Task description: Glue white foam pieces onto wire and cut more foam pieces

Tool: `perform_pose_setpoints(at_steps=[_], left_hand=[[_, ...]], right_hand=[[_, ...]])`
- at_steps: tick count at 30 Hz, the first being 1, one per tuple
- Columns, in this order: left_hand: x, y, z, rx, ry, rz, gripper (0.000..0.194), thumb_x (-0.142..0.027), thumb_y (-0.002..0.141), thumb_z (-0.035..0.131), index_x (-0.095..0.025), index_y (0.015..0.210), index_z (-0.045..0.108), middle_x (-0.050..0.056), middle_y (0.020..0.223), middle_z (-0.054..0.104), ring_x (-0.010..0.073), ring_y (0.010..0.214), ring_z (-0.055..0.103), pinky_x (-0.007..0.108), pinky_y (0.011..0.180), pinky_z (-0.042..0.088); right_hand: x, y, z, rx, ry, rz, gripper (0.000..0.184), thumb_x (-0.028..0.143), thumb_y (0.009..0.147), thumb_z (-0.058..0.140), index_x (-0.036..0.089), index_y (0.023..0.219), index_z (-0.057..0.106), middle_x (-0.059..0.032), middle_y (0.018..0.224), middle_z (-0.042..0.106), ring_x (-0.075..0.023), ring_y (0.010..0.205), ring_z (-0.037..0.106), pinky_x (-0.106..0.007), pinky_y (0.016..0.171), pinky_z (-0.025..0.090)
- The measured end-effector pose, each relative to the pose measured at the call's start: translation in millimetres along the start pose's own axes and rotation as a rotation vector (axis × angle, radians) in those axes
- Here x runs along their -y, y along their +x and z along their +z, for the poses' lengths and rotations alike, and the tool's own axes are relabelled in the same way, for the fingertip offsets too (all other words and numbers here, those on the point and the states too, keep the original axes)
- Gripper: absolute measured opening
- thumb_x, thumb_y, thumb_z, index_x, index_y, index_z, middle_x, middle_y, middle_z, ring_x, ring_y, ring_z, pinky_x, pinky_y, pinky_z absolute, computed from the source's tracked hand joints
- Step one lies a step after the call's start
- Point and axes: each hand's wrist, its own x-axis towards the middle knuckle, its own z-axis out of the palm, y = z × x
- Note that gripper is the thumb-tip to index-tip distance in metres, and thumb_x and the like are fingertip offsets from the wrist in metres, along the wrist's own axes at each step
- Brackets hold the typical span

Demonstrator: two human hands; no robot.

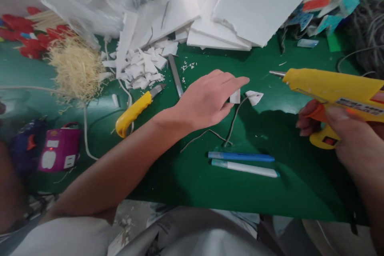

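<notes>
My left hand (pixel 210 98) reaches over the green table (pixel 186 176), fingers closed on a small white foam piece (pixel 235 97). A second small white foam piece (pixel 254 97) lies just right of it, with a thin grey string (pixel 232 126) trailing toward me. My right hand (pixel 345 136) grips a yellow hot glue gun (pixel 333 88) by its handle, a finger on the orange trigger. The metal nozzle (pixel 276 73) points left, a little above and to the right of the foam pieces.
A yellow utility knife (pixel 135 110), a blue pen (pixel 241 156) and a white pen (pixel 244 168) lie on the table. Foam scraps (pixel 144 68) and white foam sheets (pixel 255 4) sit at the back. Straw (pixel 76 68) and a purple power strip (pixel 60 150) sit left.
</notes>
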Motion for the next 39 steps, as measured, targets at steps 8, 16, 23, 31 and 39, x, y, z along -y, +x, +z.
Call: perform_pose_setpoints(at_steps=[8,16,23,31,39], left_hand=[[-13.6,3.5,1.1,0.043,0.086,0.061,0.042,-0.021,0.104,0.046,-0.008,0.142,0.055,0.016,0.126,0.070,0.0289,0.119,0.064,0.043,0.099,0.055],[-26.8,3.6,-10.1,0.051,0.192,-0.102,0.026,-0.027,0.099,0.056,-0.013,0.118,0.067,0.013,0.115,0.071,0.0306,0.109,0.066,0.040,0.084,0.053],[-60.6,-1.9,-14.5,0.208,0.294,-0.148,0.022,-0.027,0.097,0.059,-0.016,0.079,0.066,0.006,0.075,0.065,0.0221,0.070,0.066,0.032,0.059,0.042],[-58.9,-7.1,-1.4,0.122,0.336,0.026,0.022,-0.008,0.089,0.053,-0.018,0.070,0.060,0.003,0.067,0.061,0.0184,0.059,0.060,0.031,0.054,0.038],[-57.2,-9.1,-0.2,-0.007,0.186,0.008,0.021,-0.011,0.094,0.045,-0.016,0.089,0.065,0.009,0.099,0.073,0.0219,0.081,0.066,0.033,0.068,0.052]], right_hand=[[-11.3,6.2,-4.0,0.045,0.012,-0.032,0.048,0.073,0.070,0.083,0.028,0.083,0.073,-0.0049,0.077,0.072,-0.0181,0.059,0.067,-0.034,0.050,0.059],[-10.7,4.2,-3.3,0.056,0.011,-0.040,0.051,0.076,0.067,0.083,0.028,0.080,0.071,-0.0041,0.073,0.070,-0.0171,0.055,0.063,-0.034,0.047,0.057],[-2.3,1.0,-2.1,0.030,-0.006,0.002,0.049,0.074,0.069,0.083,0.028,0.082,0.072,-0.0045,0.079,0.070,-0.0181,0.061,0.065,-0.036,0.053,0.059],[-4.0,0.5,-1.7,0.022,-0.029,0.038,0.049,0.075,0.069,0.082,0.029,0.083,0.072,-0.0045,0.079,0.070,-0.0178,0.063,0.064,-0.037,0.056,0.060],[-11.3,7.7,-2.3,0.022,-0.055,-0.049,0.053,0.077,0.069,0.081,0.026,0.079,0.071,-0.0062,0.075,0.070,-0.0189,0.056,0.064,-0.037,0.048,0.058]])
